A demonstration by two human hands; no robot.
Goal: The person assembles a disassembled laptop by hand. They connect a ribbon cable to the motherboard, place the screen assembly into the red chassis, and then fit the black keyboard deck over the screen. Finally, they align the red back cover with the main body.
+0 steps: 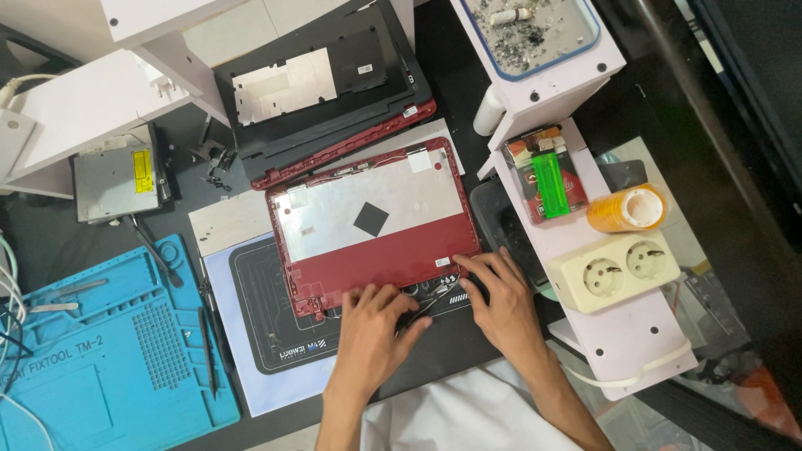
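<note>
Red plastic is showing along the near edge of the laptop lid shell [376, 221], which is lying inside-up on a dark work mat [267, 321] at the middle of the counter [50, 242]. Both hands are working at that near edge, where thin black cables [430, 302] are trailing out by the hinge. The left hand [373, 334] is pinching the cables with curled fingers, and the right hand [497, 301] is pressing its fingertips down on the shell's corner, grasping nothing that I can make out. A black laptop base cover [322, 83] is lying further back, and a blue silicone repair mat [109, 351] is sitting to the left.
</note>
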